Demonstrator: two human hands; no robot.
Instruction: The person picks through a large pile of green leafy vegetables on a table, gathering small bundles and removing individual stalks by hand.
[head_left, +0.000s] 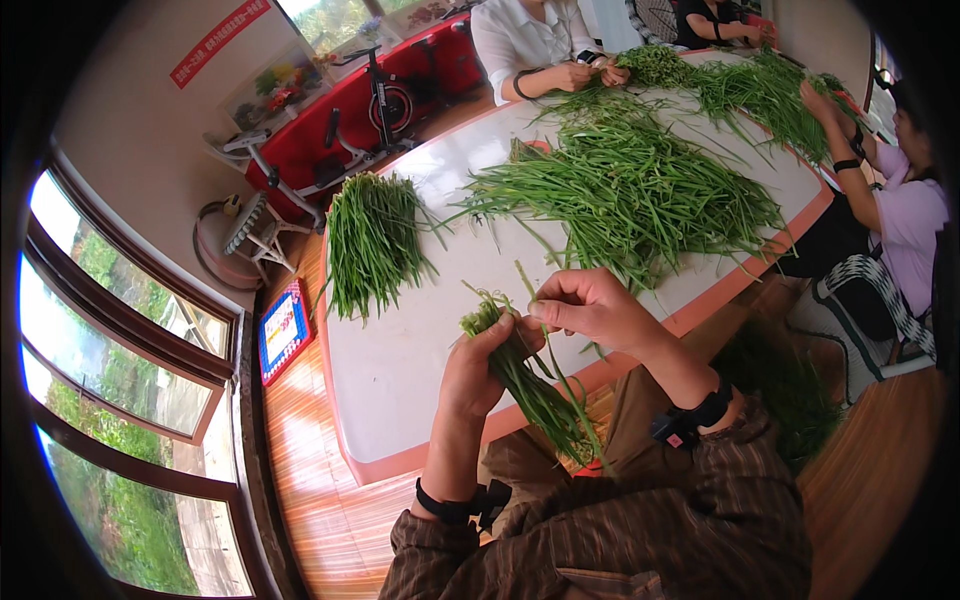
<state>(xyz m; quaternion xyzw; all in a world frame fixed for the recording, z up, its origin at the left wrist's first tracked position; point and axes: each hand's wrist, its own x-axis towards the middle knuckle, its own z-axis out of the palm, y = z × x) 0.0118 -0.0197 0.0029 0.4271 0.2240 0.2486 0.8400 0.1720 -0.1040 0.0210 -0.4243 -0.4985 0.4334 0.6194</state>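
Observation:
My left hand (474, 367) is wrapped around a bunch of long green chives (536, 394), its pale cut ends beside the thumb and its leaves hanging towards my lap. Between the thumb and forefinger of my right hand (592, 307) is a single chive stalk (555, 356), beside the bunch. Both hands are over the near edge of a white table (405, 375) with a pink rim. A loose heap of chives (637, 191) covers the table beyond my right hand. To the left stands a neater stack of chives (375, 247), cut ends facing away from me.
Across the table a person in a white shirt (517, 37) handles chives; another in pink (904, 202) works at the right. More greens (780, 397) lie on the floor beside me. A folding stool (259, 232), exercise bike (386, 105) and windows (127, 375) are at the left.

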